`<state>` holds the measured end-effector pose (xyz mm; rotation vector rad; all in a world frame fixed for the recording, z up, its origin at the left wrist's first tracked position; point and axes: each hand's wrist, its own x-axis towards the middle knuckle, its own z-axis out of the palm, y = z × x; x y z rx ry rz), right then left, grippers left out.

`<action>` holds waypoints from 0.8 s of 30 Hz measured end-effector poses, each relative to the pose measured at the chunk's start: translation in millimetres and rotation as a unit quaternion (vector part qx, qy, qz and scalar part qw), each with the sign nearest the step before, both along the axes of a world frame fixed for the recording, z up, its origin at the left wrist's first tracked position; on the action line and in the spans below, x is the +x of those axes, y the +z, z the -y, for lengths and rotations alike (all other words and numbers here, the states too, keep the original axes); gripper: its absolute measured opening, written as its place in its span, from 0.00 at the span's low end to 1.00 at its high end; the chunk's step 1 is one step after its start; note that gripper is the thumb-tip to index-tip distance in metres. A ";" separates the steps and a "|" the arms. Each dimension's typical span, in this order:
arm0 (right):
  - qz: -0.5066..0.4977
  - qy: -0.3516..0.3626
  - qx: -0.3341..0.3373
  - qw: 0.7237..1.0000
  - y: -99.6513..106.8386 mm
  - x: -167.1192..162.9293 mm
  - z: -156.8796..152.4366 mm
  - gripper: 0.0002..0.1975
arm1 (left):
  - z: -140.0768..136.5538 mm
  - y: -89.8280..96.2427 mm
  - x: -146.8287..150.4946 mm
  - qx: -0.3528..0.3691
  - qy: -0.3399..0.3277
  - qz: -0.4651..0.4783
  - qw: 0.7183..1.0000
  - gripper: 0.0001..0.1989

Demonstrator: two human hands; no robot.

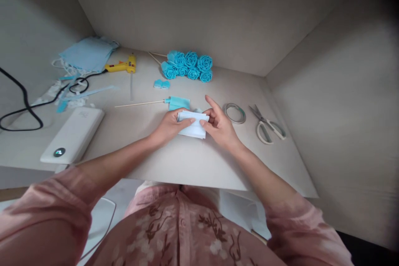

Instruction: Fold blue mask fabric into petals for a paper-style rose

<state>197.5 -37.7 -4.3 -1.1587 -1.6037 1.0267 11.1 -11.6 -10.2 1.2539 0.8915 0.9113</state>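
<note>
1. Lying between both hands, a folded pale-blue piece (190,129) is being held over the near middle of the desk (181,170).
2. The left hand (168,126) is pinching its left side, the thumb resting on top and the fingers tucking behind.
3. The right hand (222,129) is gripping the right edge between thumb and curled fingers, while the index finger is pointing toward the far side.
4. Just beyond, a thin stick (140,104) is lying with a blue strip (179,103) at its right end.
5. Farther off, a small blue piece (161,84) is resting near a cluster of blue flowers (191,66).
6. To the right, a ring-shaped roll (243,115) is lying beside scissors (264,123), whose blades are standing slightly apart.
7. At far left, a yellow glue gun (120,67) is lying beside blue masks (87,55); nearer, a white power bank (75,135) is resting.
</note>
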 end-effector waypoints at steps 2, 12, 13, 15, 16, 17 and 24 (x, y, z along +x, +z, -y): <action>0.006 -0.001 0.006 1.000 0.4 1.9 -1.5 0.38 | -4.1 0.9 -3.0 0.013 -0.002 -0.011 1.000 0.20; 0.002 -0.117 0.072 0.990 6.3 40.1 -27.7 0.35 | -51.7 34.2 -58.1 0.066 0.016 -0.095 0.993 0.35; 0.019 -0.123 0.075 0.989 4.7 42.4 -29.6 0.34 | -54.3 38.3 -62.9 0.078 0.015 -0.110 0.991 0.35; 0.063 -0.130 0.080 0.986 1.2 44.8 -32.3 0.32 | -57.4 43.7 -69.9 0.100 0.021 -0.150 0.983 0.36; 0.088 -0.131 0.084 0.984 -0.2 45.1 -32.9 0.31 | -58.3 44.3 -72.6 0.112 0.023 -0.174 0.978 0.36; 0.112 -0.131 0.089 0.981 -1.0 45.1 -33.2 0.31 | -58.9 43.4 -75.0 0.124 0.028 -0.202 0.971 0.35; 0.319 -0.093 0.077 0.940 4.9 41.2 -28.5 0.25 | -50.7 18.1 -98.4 0.243 -0.004 -0.527 0.814 0.29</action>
